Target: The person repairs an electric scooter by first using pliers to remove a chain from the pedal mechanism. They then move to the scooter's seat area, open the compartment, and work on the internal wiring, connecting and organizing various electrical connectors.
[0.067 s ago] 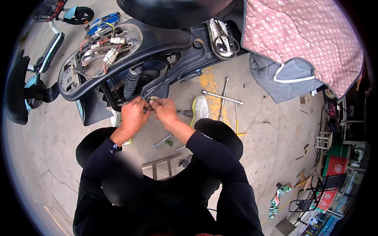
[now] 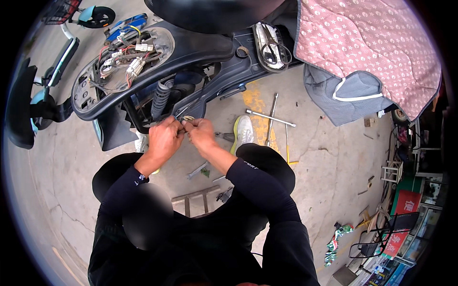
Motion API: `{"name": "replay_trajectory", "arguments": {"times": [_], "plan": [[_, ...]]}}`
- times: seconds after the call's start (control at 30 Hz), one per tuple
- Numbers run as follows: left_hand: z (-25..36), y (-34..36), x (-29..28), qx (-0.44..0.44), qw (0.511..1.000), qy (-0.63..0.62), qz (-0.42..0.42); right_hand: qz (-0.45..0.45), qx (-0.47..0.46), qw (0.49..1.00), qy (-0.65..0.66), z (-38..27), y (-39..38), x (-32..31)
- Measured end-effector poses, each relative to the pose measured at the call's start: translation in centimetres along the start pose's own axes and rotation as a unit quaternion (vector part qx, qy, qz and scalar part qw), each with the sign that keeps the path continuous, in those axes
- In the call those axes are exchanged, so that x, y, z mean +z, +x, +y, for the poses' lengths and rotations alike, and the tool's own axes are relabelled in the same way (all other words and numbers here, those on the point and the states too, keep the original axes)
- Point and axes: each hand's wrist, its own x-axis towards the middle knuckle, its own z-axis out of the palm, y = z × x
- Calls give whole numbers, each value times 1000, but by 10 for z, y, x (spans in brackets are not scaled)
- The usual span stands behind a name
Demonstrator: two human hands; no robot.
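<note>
1. Nearest, our left hand and right hand meet almost fingertip to fingertip. Each grip is pinched closed: the left appears to have hold of a thin cable, the right a pale looped piece. Fingers hide the exact contact.
2. Position: the looped piece shows just beyond the right fingertips; the cable slants from the scooter down to the left ones. We cannot tell whether the two are joined.
3. Just past the hands we note the coil spring, exposed below the seat-side frame.
4. On the floor to our right lie a cross wrench and a yellow-ended rod, both out of hand.
5. Progress: access is evidently done, as white connectors and wiring sit uncovered in the upper housing. We judge the handwork on the cable unfinished, since both grips are occupied. Covering the wiring remains undone.
6. Farther off, scissors rest in a tray on the scooter, beside a pink quilted cover.
</note>
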Motion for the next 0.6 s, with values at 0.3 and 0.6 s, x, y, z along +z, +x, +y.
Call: {"name": "replay_trajectory", "arguments": {"times": [0.3, 0.6], "plan": [[-14, 9, -16, -114, 982, -153, 5, -84, 87, 970, 210, -36, -16, -9], [-10, 2, -10, -53, 994, -101, 5, -65, 53, 988, 130, -19, -9, -7]]}}
